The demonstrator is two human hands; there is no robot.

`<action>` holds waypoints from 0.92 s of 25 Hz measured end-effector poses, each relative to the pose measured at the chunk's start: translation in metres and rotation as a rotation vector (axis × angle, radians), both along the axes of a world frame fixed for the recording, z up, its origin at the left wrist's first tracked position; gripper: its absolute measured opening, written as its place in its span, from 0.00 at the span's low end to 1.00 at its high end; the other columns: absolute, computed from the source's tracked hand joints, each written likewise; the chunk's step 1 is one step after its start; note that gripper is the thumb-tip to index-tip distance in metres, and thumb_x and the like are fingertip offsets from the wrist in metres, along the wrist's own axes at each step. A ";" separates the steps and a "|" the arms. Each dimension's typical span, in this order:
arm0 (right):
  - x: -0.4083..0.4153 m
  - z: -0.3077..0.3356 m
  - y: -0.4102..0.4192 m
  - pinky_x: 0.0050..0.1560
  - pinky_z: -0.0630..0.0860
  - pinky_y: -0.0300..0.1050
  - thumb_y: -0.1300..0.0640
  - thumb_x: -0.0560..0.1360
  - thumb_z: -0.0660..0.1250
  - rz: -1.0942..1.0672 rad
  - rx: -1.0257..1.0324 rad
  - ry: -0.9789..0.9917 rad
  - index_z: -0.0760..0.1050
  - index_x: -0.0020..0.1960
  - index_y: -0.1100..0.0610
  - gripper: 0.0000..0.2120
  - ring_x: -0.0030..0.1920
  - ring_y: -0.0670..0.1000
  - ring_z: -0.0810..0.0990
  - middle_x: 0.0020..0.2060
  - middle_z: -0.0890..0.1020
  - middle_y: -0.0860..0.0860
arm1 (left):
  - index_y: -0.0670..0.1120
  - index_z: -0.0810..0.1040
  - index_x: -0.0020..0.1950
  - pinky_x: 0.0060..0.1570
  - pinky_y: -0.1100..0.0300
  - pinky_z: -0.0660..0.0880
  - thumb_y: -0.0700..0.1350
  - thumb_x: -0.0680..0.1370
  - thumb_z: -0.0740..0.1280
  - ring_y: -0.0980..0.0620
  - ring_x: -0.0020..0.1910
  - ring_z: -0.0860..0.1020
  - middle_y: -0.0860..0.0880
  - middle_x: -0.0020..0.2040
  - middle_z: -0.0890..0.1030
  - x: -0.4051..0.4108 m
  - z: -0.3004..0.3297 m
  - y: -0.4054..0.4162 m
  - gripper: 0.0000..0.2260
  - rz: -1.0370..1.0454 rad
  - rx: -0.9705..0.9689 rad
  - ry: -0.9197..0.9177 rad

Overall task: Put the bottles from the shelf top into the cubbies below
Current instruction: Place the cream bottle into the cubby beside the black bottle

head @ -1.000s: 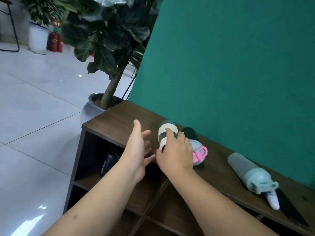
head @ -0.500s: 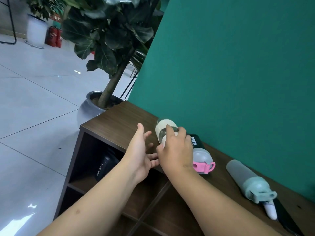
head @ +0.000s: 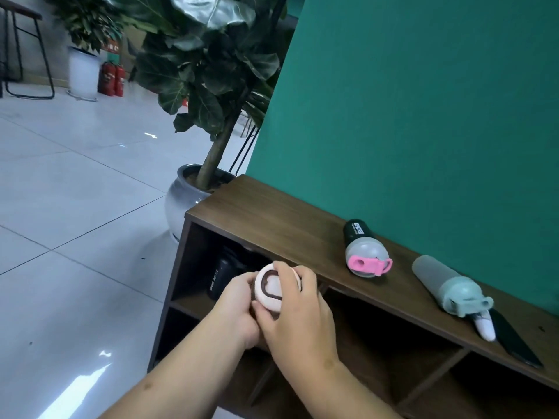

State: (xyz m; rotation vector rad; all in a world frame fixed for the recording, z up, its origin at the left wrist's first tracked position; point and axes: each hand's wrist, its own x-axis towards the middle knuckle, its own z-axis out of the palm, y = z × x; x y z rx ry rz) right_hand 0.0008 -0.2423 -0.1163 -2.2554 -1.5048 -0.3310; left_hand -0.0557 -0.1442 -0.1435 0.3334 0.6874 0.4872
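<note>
- Hands of a person reach forward from the bottom edge, both wrapped around one bottle [head: 270, 290] held in front of the shelf's [head: 290, 234] front edge, level with the upper row of cubbies
- Left hand [head: 239, 309] cups the bottle from the left and beneath; right hand [head: 298, 309] grips it from the right, fingers curled over its round pale end, which faces the camera and bears a dark loop mark
- Black bottle [head: 222, 276] stands inside the upper left cubby [head: 193, 267], just behind the hands
- Two more bottles lie on their sides on the wooden shelf top, near the green wall [head: 423, 116]: a dark bottle with a grey lid and pink clasp [head: 364, 252], and to its right, apart from it, a grey bottle with a pale green lid [head: 447, 285]
- Small white object [head: 485, 328] and a flat black object [head: 514, 343] lie just beyond the green lid
- Potted plant [head: 193, 195] stands on the tiled floor at the shelf's left end
</note>
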 end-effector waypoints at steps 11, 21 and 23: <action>0.056 -0.122 0.079 0.63 0.76 0.47 0.43 0.80 0.65 -0.162 -0.153 0.173 0.59 0.79 0.44 0.31 0.64 0.55 0.77 0.71 0.67 0.52 | 0.38 0.79 0.53 0.23 0.54 0.78 0.58 0.87 0.51 0.46 0.19 0.82 0.40 0.26 0.84 0.036 -0.105 0.044 0.27 0.077 -0.238 0.087; 0.106 -0.149 0.143 0.60 0.78 0.55 0.45 0.80 0.64 -0.230 -0.188 0.163 0.61 0.79 0.48 0.30 0.63 0.61 0.77 0.72 0.68 0.59 | 0.48 0.76 0.62 0.26 0.55 0.81 0.53 0.84 0.59 0.48 0.24 0.84 0.46 0.44 0.82 0.085 -0.144 0.096 0.13 0.158 -0.195 -0.012; 0.113 -0.150 0.150 0.60 0.78 0.56 0.46 0.81 0.64 -0.249 -0.196 0.166 0.63 0.78 0.49 0.27 0.63 0.62 0.77 0.72 0.68 0.60 | 0.47 0.76 0.60 0.26 0.56 0.81 0.53 0.84 0.60 0.48 0.26 0.85 0.46 0.43 0.84 0.091 -0.143 0.098 0.12 0.178 -0.212 -0.020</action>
